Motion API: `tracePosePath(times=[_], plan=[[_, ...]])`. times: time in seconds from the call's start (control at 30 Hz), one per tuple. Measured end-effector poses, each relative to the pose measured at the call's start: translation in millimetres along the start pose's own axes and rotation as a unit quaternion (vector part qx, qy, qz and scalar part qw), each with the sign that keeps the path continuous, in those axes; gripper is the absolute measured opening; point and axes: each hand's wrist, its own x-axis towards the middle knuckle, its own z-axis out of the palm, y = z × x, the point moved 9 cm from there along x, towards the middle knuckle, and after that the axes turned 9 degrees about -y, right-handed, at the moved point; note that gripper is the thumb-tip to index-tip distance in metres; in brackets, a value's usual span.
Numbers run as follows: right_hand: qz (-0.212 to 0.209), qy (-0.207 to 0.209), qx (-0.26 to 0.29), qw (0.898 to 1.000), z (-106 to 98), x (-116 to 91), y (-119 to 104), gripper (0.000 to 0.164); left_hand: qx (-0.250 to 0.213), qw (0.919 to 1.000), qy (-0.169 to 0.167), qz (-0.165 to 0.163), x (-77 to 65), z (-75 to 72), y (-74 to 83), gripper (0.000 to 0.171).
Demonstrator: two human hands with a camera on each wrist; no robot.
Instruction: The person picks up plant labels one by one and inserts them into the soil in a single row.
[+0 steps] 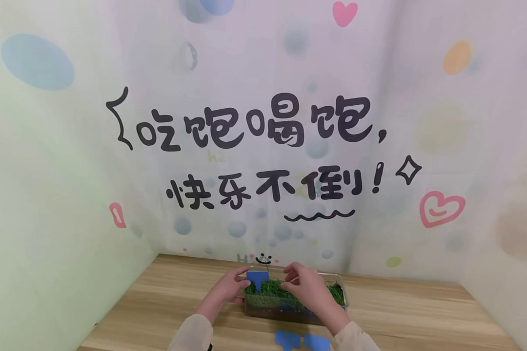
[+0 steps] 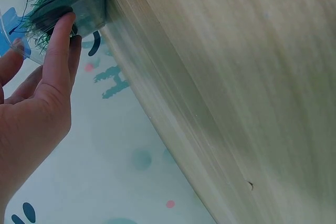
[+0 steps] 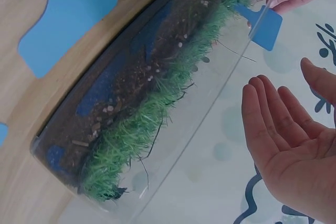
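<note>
A long clear plastic box point(image 1: 296, 312) holds dark soil topped with green grass point(image 1: 274, 288). At its left end, my left hand point(image 1: 229, 286) touches the box, its index finger point(image 2: 56, 59) stretched along the outer end wall. Close to that thumb, a blue T-shaped tag point(image 1: 257, 278) stands upright in the grass. My right hand point(image 1: 307, 287) hovers over the box in the head view. The right wrist view shows this right hand point(image 3: 294, 135) with fingers lightly bent, thumb apart and nothing between them.
Two more blue tags point(image 1: 288, 338) lie on the wooden table point(image 1: 167, 302) in front of the box. Blue patches point(image 3: 102, 87) show through the box's side among the soil. Behind the table rises a printed wall covering point(image 1: 268, 63) with black lettering.
</note>
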Motion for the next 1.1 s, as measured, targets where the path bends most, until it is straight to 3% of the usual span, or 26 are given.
tracePosePath(times=[0.3, 0.7, 1.1], plan=[[-0.006, 0.000, -0.007, 1.000, -5, -13, -2, 0.027, 0.010, 1.0000, -0.001, 0.001, 0.4, 0.8, -1.3, 0.055], [-0.004, 0.021, -0.062, 0.998, -15, -33, -1, 0.019, 0.009, 0.9999, 0.001, 0.004, 1.8, 1.2, 0.0, 0.055], [0.004, -0.081, -0.031, 0.996, 15, -41, 9, 0.005, 0.006, 1.0000, -0.001, 0.005, 1.1, 0.7, -0.9, 0.054]])
